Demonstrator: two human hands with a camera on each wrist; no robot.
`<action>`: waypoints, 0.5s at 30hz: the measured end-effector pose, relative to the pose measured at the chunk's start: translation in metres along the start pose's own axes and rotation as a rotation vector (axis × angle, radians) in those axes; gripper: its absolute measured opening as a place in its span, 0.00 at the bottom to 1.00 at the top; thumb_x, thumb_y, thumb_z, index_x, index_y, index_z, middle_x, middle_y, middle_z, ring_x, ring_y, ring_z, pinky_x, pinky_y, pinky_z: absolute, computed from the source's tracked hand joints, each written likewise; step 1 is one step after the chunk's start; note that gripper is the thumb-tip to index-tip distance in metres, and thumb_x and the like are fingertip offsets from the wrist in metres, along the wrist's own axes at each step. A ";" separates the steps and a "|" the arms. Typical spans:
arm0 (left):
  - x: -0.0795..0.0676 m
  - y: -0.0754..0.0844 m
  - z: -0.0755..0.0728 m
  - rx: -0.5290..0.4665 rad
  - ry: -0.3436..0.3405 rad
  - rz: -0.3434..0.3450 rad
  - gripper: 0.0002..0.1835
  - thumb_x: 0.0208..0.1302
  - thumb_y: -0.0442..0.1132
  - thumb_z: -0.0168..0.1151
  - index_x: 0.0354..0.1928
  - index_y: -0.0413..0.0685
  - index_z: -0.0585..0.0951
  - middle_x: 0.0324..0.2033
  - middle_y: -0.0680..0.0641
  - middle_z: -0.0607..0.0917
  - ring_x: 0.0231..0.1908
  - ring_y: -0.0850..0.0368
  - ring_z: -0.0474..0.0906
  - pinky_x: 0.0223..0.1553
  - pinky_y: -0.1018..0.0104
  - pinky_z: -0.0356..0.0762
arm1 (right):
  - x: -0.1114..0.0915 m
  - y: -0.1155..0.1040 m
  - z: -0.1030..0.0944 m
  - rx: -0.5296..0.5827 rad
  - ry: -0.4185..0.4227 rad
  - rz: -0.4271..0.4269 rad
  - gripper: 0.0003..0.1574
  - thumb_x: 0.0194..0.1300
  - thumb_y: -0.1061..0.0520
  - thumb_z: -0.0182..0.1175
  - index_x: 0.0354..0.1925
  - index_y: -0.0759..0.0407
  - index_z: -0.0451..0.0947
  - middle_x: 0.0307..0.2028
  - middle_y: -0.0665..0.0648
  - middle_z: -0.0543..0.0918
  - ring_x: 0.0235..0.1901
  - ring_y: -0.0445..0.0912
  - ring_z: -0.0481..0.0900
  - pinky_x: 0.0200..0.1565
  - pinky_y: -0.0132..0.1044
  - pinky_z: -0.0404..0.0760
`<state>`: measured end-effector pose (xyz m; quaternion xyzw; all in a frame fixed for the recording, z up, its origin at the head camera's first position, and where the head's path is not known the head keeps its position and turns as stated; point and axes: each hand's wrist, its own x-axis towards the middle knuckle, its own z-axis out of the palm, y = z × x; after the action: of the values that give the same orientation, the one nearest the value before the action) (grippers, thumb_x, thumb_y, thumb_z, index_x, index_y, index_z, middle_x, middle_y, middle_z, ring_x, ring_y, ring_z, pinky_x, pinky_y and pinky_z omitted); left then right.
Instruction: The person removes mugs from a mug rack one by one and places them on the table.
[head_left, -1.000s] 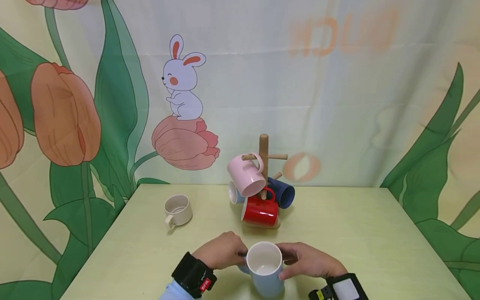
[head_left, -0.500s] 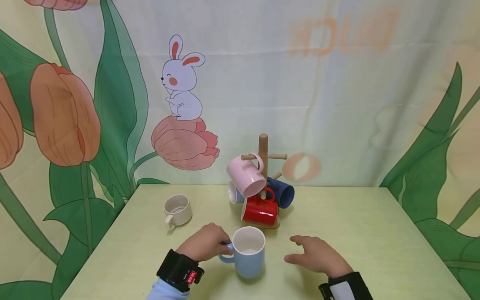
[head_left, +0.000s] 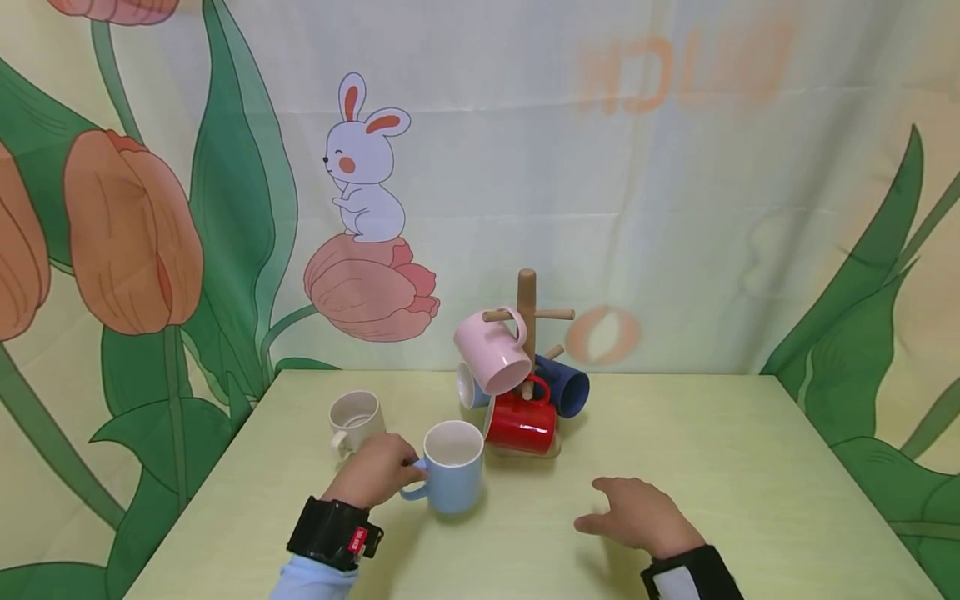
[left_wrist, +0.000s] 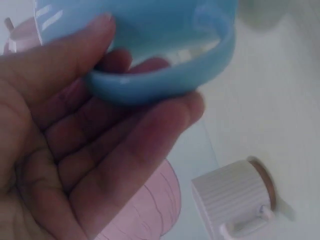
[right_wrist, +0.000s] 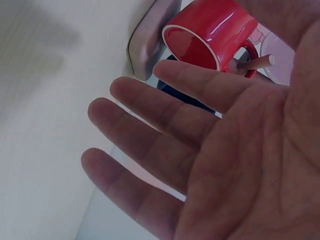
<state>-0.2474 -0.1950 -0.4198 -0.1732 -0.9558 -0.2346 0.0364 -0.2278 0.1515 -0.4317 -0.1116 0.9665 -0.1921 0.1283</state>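
My left hand [head_left: 377,469] grips the handle of a light blue mug [head_left: 454,471], which is upright with its white inside showing. In the left wrist view the fingers curl round the mug's blue handle [left_wrist: 150,87], thumb on top. My right hand [head_left: 637,514] hovers to the right over the table, fingers spread and holding nothing; the right wrist view shows its bare palm [right_wrist: 240,160]. Just beyond the left hand stands a cream mug [head_left: 356,419], partly hidden by that hand. Whether the blue mug touches the table I cannot tell.
A wooden mug tree [head_left: 527,292] stands at the back middle. On it hang a pink mug [head_left: 491,350], a red mug [head_left: 521,423], a dark blue mug [head_left: 564,387] and a pale blue one [head_left: 470,388], mostly hidden. A printed curtain [head_left: 675,208] hangs behind the table [head_left: 750,467].
The left hand has carried the light blue mug left and away from me, towards the cream mug. The right hand has let go of that mug and drawn off to the right.
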 end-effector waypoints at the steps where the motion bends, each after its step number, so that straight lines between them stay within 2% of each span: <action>1: 0.001 -0.002 0.001 0.001 0.026 -0.010 0.13 0.55 0.36 0.74 0.17 0.45 0.81 0.15 0.57 0.73 0.20 0.62 0.66 0.23 0.67 0.65 | 0.000 0.000 0.000 -0.002 -0.004 0.005 0.42 0.56 0.40 0.71 0.58 0.67 0.77 0.52 0.65 0.82 0.53 0.60 0.79 0.55 0.58 0.74; 4: 0.003 -0.006 0.005 -0.007 0.095 -0.048 0.15 0.56 0.36 0.73 0.15 0.45 0.80 0.14 0.57 0.69 0.18 0.62 0.64 0.22 0.68 0.62 | 0.001 0.000 0.001 -0.003 -0.013 0.015 0.42 0.56 0.40 0.71 0.59 0.67 0.76 0.52 0.65 0.82 0.52 0.60 0.79 0.55 0.58 0.74; 9: 0.008 -0.008 0.011 0.009 0.176 -0.124 0.14 0.58 0.35 0.71 0.16 0.43 0.82 0.13 0.56 0.72 0.18 0.60 0.66 0.21 0.67 0.63 | 0.002 0.001 0.001 -0.008 -0.018 0.032 0.42 0.56 0.39 0.70 0.59 0.67 0.76 0.52 0.64 0.82 0.52 0.60 0.79 0.55 0.58 0.74; 15: 0.017 -0.012 0.016 0.001 0.243 -0.277 0.15 0.62 0.37 0.69 0.18 0.43 0.81 0.15 0.52 0.75 0.20 0.57 0.70 0.22 0.65 0.65 | 0.003 0.002 0.003 -0.007 -0.024 0.055 0.41 0.57 0.39 0.70 0.59 0.66 0.77 0.51 0.64 0.83 0.52 0.59 0.79 0.56 0.59 0.73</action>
<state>-0.2668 -0.1921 -0.4367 -0.0101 -0.9593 -0.2559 0.1188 -0.2301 0.1511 -0.4356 -0.0877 0.9683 -0.1837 0.1446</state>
